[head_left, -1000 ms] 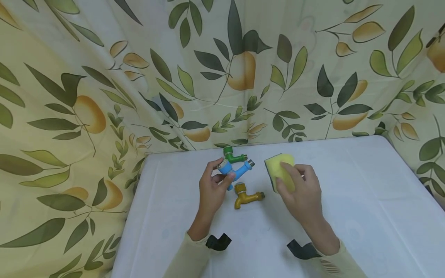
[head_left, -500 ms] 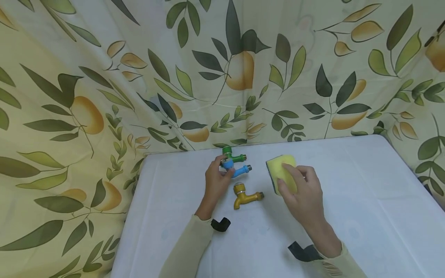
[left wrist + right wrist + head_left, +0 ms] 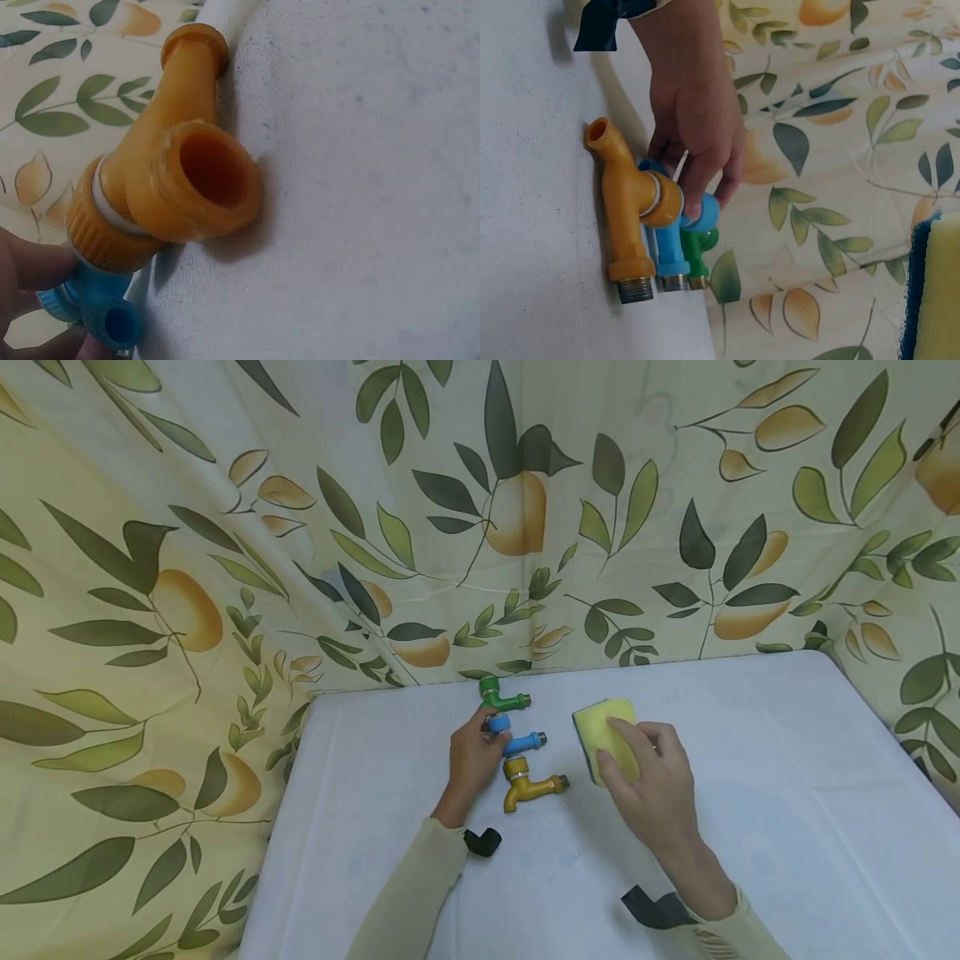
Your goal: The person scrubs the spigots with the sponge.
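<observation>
My left hand (image 3: 474, 755) pinches a blue plastic tap (image 3: 528, 742) near its knob, low at the tabletop. Just behind it lies a green tap (image 3: 513, 702), and in front is a mustard-yellow tap (image 3: 534, 788); the three form a row with their threaded ends to the right. The left wrist view shows the yellow tap's open spout large, with the blue tap (image 3: 97, 300) between my fingers beyond. My right hand (image 3: 654, 785) holds a yellow sponge (image 3: 611, 735) with a dark scouring side, raised to the right of the taps.
A white cloth covers the table (image 3: 787, 793). Behind and to the left hangs a curtain (image 3: 480, 527) printed with leaves and fruit. Dark straps (image 3: 656, 910) stick out from both wrists.
My left hand has lowered the blue tap from the air to the table, into the spot between the green and yellow taps. The right hand with the sponge has hardly moved.
</observation>
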Demonstrator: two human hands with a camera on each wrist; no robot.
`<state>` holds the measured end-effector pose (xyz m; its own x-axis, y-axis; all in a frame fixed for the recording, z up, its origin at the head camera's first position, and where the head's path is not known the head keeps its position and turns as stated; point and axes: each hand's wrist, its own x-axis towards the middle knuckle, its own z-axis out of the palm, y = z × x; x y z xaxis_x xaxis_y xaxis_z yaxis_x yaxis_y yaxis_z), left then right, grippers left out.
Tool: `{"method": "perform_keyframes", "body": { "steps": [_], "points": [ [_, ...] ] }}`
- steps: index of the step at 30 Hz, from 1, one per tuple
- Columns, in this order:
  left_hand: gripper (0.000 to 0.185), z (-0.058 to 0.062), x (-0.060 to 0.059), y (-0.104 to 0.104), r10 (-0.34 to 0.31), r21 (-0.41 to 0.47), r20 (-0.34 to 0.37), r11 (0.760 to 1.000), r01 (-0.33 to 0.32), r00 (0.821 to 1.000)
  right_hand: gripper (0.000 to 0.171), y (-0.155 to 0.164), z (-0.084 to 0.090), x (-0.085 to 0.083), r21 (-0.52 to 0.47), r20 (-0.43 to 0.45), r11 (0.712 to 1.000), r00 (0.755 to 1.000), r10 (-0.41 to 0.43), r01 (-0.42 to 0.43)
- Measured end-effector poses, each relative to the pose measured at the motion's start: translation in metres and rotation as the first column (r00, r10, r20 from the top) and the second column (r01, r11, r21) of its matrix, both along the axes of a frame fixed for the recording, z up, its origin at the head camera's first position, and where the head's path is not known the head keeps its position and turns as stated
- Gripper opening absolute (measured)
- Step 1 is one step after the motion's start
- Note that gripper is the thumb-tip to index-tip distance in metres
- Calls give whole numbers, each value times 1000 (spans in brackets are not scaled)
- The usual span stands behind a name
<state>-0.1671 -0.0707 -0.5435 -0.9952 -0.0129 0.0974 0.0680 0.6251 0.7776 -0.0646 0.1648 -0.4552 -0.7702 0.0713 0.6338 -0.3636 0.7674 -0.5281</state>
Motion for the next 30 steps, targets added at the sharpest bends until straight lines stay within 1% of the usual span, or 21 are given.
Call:
{"method": "perform_keyframes", "body": {
  "steps": [4,8,13,16,19,21,23,24,26,28,30],
  "points": [
    [47,-1,-2,1,15,-56,-3,998,-15,1000,41,0,0,1,-1,-2,1000,1000,-1,1],
    [51,1,-4,2,21,-118,-20,993,-23,1000,41,-1,-1,1,-8,-7,1000,1000,-2,2],
    [53,4,-5,2,17,-159,-14,987,-19,1000,41,-1,-1,1,-9,-3,1000,1000,-1,1],
    [52,7,-6,0,10,-210,-3,978,-10,1000,40,-1,-1,2,-11,1,1000,1000,-2,2],
    [47,11,-12,-6,-2,-275,-10,962,-1,1000,40,0,-1,2,-14,4,1000,1000,0,0],
    [44,14,-20,-14,-18,-331,-25,944,9,1000,41,0,-1,2,-15,3,1000,1000,0,0],
    [42,19,-30,-22,-57,-372,-37,927,39,998,41,0,-1,1,-15,-2,1000,1000,0,0],
    [43,22,-35,-26,-86,-399,-36,915,65,996,41,0,0,1,-15,-3,1000,1000,-1,1],
    [46,28,-48,-34,-162,-462,-14,876,138,987,41,1,0,1,-15,-6,1000,1000,-2,2],
    [51,34,-60,-41,-241,-495,47,837,232,969,41,1,0,1,-16,-7,1000,1000,-1,1],
    [56,37,-70,-46,-314,-503,128,797,334,941,41,1,0,1,-19,-4,1000,1000,0,0]
  ]
}}
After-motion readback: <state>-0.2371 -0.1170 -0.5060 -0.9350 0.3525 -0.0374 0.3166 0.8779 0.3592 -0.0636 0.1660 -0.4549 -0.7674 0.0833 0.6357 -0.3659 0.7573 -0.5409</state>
